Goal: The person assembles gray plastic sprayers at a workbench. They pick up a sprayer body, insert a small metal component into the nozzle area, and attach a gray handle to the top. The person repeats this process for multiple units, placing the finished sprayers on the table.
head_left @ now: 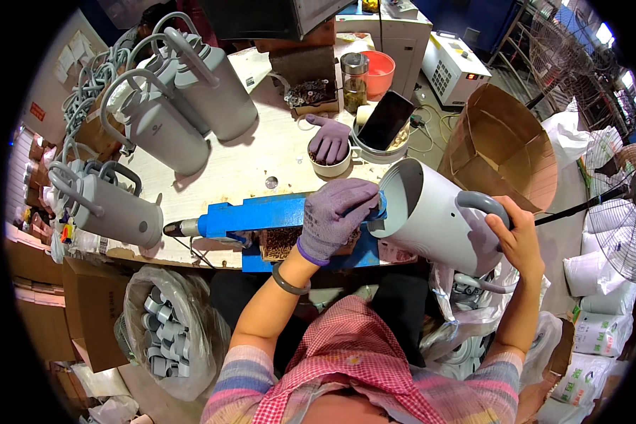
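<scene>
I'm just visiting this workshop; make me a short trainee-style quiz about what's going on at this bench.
1. Multiple choice: the right hand is holding
A) a round red plastic tub
B) the dark grey curved handle of a light grey cylindrical can
C) a black rectangular phone

2. True or false: both of the person's hands are gloved.

3. Fill in: a loose purple-grey knitted glove lies on a round white ____.

Key:
1. B
2. False; the left hand wears a purple-grey knitted work glove, while the right is bare.
3. cup
</scene>
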{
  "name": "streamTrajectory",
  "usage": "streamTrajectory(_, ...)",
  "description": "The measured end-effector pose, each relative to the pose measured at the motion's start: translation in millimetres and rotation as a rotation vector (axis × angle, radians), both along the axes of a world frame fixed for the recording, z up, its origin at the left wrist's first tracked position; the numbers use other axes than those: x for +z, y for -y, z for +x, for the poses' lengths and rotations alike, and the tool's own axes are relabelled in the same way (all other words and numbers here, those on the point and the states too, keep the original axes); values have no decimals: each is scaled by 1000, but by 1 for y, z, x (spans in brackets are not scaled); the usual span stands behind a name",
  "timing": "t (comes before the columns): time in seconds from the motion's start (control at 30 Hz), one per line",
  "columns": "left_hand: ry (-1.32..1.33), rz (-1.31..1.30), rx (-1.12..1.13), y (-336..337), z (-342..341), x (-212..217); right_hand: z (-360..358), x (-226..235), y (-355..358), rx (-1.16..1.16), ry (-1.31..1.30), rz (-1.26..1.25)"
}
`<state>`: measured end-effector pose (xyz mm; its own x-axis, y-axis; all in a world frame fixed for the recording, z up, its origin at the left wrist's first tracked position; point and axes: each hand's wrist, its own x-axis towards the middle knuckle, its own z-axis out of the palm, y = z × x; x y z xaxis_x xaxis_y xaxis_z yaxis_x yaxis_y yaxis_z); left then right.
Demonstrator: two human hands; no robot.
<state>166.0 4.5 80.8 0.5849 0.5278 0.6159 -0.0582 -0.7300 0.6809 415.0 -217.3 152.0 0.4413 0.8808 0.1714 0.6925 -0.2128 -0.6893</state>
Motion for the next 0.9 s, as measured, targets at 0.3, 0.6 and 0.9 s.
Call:
streamTrajectory(0.3,-85,378,-24,-14,-2,11,0,-3,5,-9,12,-14)
streamTrajectory(0.6,-138,698,-14,-18,-8,8,0,9,2,25,42,-55)
streamTrajectory(0.9,-77,277,12,-20,-33,8,-15,50,-63,202,163,-114)
